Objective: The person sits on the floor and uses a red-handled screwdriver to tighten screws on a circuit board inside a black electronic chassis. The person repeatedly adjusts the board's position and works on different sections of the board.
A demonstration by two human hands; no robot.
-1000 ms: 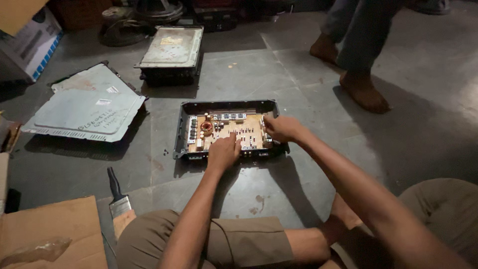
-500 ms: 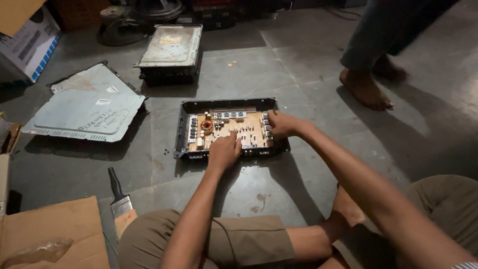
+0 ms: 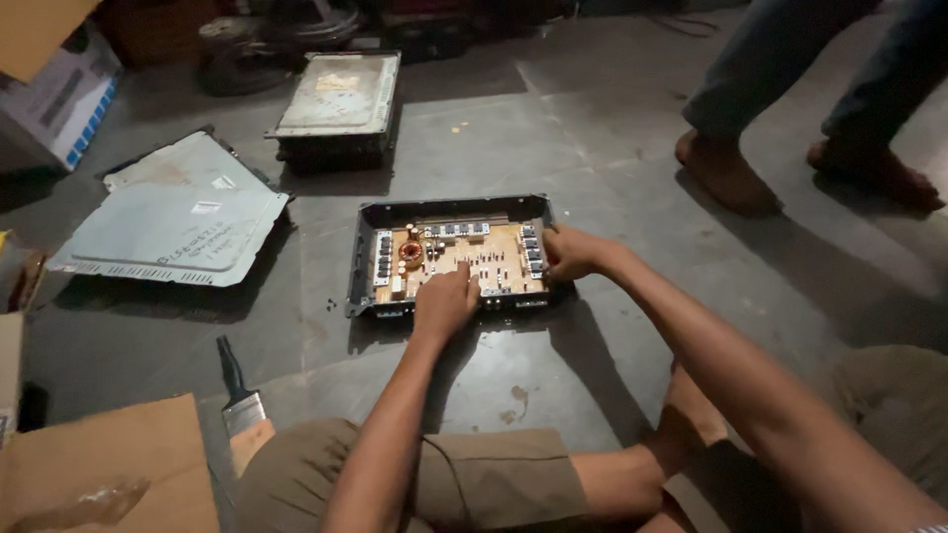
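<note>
The floor [image 3: 632, 158] was bare grey concrete, dimly lit, stained and marked with a few pale spots. The person sat on it with legs folded, and the chassis [image 3: 449, 259] lay on the floor just in front of the knees. It was a shallow, dark metal tray, open at the top, with a tan circuit board [image 3: 464, 262] filling its bottom. The board carried a copper coil [image 3: 410, 252] toward its left part, rows of dark components along its left and right edges, and lines of small pale parts across the middle.

The left hand [image 3: 444, 301] rested palm down on the near edge of the board, fingers curled loosely together over it; whether it pinched anything could not be told. The right hand [image 3: 568, 252] gripped the right wall of the chassis, fingers closed around the rim.

Left of the chassis lay a flat grey cover plate [image 3: 183, 212]. Beyond the chassis sat a second closed metal case [image 3: 341, 99]. Near and left of the chassis, a paintbrush [image 3: 239, 395] lay beside a cardboard sheet [image 3: 109, 469]. Right of and beyond the chassis stood another person's bare feet [image 3: 731, 173].
</note>
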